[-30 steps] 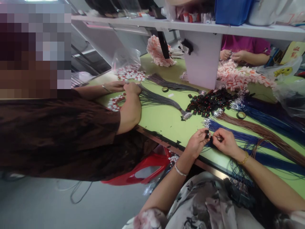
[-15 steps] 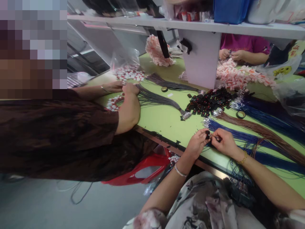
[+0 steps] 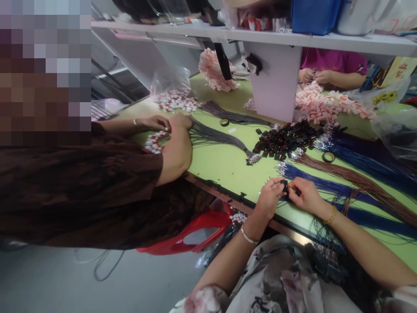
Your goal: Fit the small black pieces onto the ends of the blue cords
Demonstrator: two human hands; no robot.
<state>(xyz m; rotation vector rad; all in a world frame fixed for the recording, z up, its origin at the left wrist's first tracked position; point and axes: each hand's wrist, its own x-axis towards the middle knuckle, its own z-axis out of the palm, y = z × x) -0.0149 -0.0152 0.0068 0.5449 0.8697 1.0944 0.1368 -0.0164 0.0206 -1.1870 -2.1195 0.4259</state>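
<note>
Just over the front edge of the table, my left hand (image 3: 271, 196) pinches a small black plastic connector (image 3: 284, 186) between thumb and fingers. Close against its right side, my right hand (image 3: 305, 193) is closed in a pinch on a thin wire, mostly hidden by the fingers. Beyond my hands lies a heap of black connectors (image 3: 283, 139), some with red-orange marks. To the right, bundles of blue wires (image 3: 329, 181) and brown wires (image 3: 348, 171) with silvery tips stretch across the green tabletop (image 3: 224, 176).
At the left, a co-worker's hands (image 3: 177, 130) work beside grey wires (image 3: 218, 137) and red-and-white connectors (image 3: 154, 142). Tape rolls (image 3: 328, 157) lie on the table. Another person in magenta (image 3: 335, 63) sits across, behind pink-white connectors (image 3: 322, 102). A shelf (image 3: 215, 31) runs overhead.
My hands have drawn closer together, and the silvery tip seen between them at the connector no longer shows. The co-worker's far hand has shifted slightly, its fingers now lower.
</note>
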